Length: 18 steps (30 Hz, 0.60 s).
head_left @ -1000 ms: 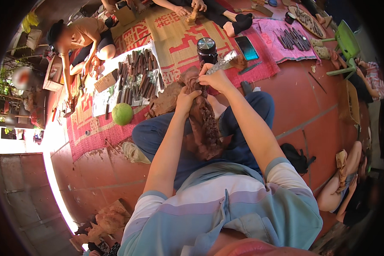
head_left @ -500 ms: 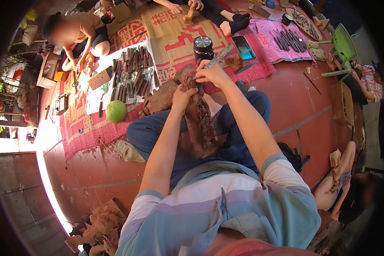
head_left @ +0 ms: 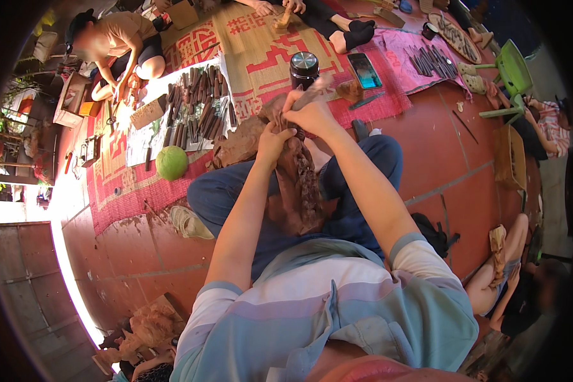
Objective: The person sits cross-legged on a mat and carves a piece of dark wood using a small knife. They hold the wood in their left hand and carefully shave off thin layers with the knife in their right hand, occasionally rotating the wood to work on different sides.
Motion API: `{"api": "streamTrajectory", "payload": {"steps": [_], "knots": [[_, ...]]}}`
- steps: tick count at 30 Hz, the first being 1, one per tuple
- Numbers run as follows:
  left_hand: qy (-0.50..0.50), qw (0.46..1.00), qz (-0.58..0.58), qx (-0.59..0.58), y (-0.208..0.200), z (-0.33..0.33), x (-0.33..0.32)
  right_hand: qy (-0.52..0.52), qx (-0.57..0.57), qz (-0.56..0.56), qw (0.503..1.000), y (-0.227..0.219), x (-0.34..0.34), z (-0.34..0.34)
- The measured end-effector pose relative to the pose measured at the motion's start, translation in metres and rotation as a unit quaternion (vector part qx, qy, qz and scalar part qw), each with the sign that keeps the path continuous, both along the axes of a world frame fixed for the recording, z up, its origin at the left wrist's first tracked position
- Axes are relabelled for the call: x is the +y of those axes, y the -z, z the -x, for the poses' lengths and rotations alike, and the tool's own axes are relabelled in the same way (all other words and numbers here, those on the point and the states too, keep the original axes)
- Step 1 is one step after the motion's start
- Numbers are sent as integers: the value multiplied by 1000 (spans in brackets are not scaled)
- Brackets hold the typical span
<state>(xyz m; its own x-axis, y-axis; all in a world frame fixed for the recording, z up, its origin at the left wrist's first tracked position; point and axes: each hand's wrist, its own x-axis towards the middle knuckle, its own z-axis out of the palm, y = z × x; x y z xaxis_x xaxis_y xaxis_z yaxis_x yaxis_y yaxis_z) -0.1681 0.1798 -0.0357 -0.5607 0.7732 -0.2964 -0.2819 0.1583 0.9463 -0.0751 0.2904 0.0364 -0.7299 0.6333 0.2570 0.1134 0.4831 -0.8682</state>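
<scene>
Left fingers [head_left: 287,134] gripping carving [head_left: 291,181] | right fingers [head_left: 293,116] apparently pinching tool [head_left: 316,93] | lidded flask [head_left: 304,62], contents hidden

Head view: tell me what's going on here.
The person's left hand grips a brown carved piece. The right hand, close to the piece's upper end, holds a strip, blurred here. Beyond them, a dark container stands on the patterned mat, and dark tools lie on a white sheet to the left.

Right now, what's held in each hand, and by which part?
Left hand: brown carving, gripped near its far end. Right hand: blurred strip; outer end sticks out, gripped part hidden.
</scene>
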Motion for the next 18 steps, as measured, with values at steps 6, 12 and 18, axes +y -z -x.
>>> {"api": "streamTrajectory", "payload": {"steps": [6, 12, 18], "knots": [[17, 998, -24, -52, -7, -2, -3, -18, -69, 33, 997, -18, 13, 7], [7, 998, -37, -47, -6, -4, -2, -85, -120, -101, 984, -31, -2, 10], [14, 998, -14, -54, -3, -2, -2, -122, -139, -119, 975, -30, 19, 21]]}}
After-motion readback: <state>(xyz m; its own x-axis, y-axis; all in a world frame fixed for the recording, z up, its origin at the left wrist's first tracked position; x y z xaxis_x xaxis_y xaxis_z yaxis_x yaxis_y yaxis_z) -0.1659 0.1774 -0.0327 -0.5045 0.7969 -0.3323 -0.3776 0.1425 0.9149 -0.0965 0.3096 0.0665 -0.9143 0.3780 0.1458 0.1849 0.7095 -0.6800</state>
